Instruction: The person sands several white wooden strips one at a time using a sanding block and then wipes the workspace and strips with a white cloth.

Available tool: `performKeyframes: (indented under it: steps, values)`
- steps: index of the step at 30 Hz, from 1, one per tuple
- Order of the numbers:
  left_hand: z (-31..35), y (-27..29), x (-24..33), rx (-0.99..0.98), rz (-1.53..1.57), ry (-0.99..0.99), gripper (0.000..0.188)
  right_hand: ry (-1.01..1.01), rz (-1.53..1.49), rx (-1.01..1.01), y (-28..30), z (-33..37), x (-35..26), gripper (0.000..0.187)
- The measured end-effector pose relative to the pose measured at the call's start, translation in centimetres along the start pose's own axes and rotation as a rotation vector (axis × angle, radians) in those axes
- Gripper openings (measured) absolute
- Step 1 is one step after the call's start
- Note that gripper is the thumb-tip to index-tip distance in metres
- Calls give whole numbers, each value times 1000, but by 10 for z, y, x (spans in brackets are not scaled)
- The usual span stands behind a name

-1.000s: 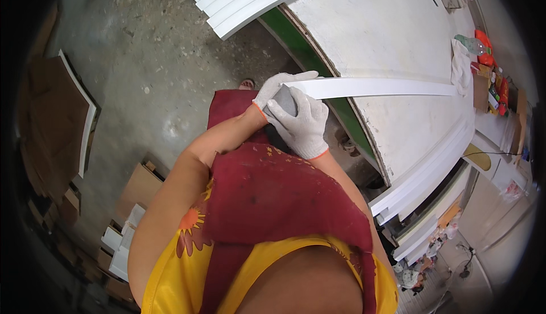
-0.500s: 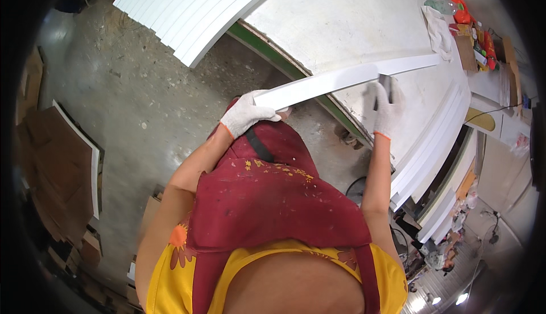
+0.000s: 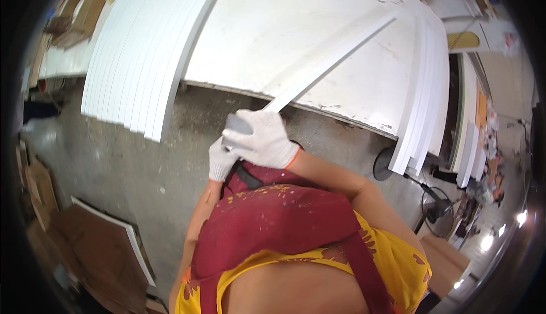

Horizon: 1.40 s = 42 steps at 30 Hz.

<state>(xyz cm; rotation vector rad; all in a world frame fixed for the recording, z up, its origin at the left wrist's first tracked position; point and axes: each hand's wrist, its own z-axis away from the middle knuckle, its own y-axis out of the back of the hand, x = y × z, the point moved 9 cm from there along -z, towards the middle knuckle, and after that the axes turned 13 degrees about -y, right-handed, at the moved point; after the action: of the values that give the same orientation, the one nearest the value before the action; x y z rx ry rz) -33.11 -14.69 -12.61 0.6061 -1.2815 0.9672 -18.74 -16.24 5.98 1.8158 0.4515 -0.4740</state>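
Observation:
A long white strip (image 3: 335,57) slants from the table toward my body, its far end resting on the tabletop. Its near end sticks out past the table edge and disappears behind my hands. My left hand (image 3: 222,161), in a white knit glove, is closed at this near end, with its fingers mostly covered by my other hand. My right hand (image 3: 266,139), gloved the same way with an orange cuff edge, lies over the strip's near end. Its fingers are closed on a small grey block (image 3: 239,125) that looks like a sanding block.
Many white strips (image 3: 142,52) lie side by side at the table's left, overhanging its edge. More strips (image 3: 418,98) lie at the right. The white table (image 3: 250,41) spans ahead. A black fan (image 3: 437,207) stands to the right, brown panels (image 3: 96,251) at lower left.
My right hand has come from the strip's far part to its near end, beside my left hand, with the grey block. The view has turned, and the strip now slants more steeply.

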Motion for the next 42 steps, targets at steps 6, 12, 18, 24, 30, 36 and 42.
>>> performKeyframes:
  steps: [6, 12, 18, 24, 30, 36, 42]
  values:
    - [-7, -4, 28, -38, -320, -75, 63, -436, 344, 222, 102, -35, 212, 46]
    - [0, -7, 37, 27, -171, 13, 65, -796, 483, 439, 206, -71, 378, 49]
    - [0, -6, 40, 48, -139, 97, 63, -960, 630, 528, 270, -97, 522, 51]
    - [11, 3, 43, 82, -234, 146, 64, -1241, 694, 509, 337, -113, 625, 54]
    - [21, -14, 64, -19, -32, 175, 95, -976, 624, 476, 365, -113, 637, 52]
    - [4, -26, 65, 156, -11, 255, 90, -981, 845, 379, 324, -116, 571, 43]
    - [3, -20, 54, 136, -65, 220, 86, -774, -493, -188, 184, -78, 378, 58]
